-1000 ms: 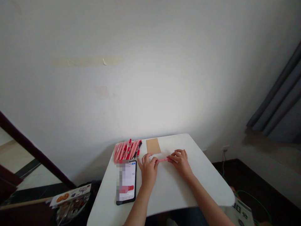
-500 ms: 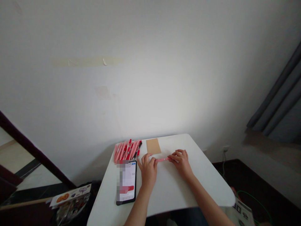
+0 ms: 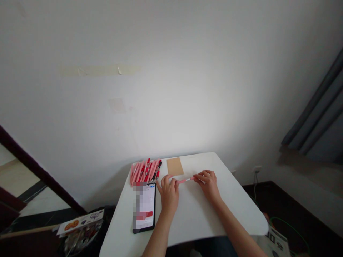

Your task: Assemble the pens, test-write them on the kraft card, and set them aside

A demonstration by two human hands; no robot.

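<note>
A pink pen (image 3: 182,181) spans the gap between my two hands, lying nearly level just above or on the white table (image 3: 198,217); I cannot tell which. My left hand (image 3: 169,194) pinches one end of it. At the other end, the fingertips of my right hand (image 3: 208,186) grip a pink piece, perhaps the cap. Between the pink parts a short white section shows. Beyond my left hand lies a row of pink, red and black pens (image 3: 143,172). A tan card or pad (image 3: 175,166) sits near the table's back edge.
Left of my left forearm a phone (image 3: 146,208) lies face up with its screen lit. The wall (image 3: 187,107) rises right behind the table. On the floor at lower left stands a dark bin or bag (image 3: 85,235) with stuff in it.
My right hand has shifted slightly to the right with the pink end piece, and the white section of the pen shows longer. The number on the phone went from 10 to 11.
</note>
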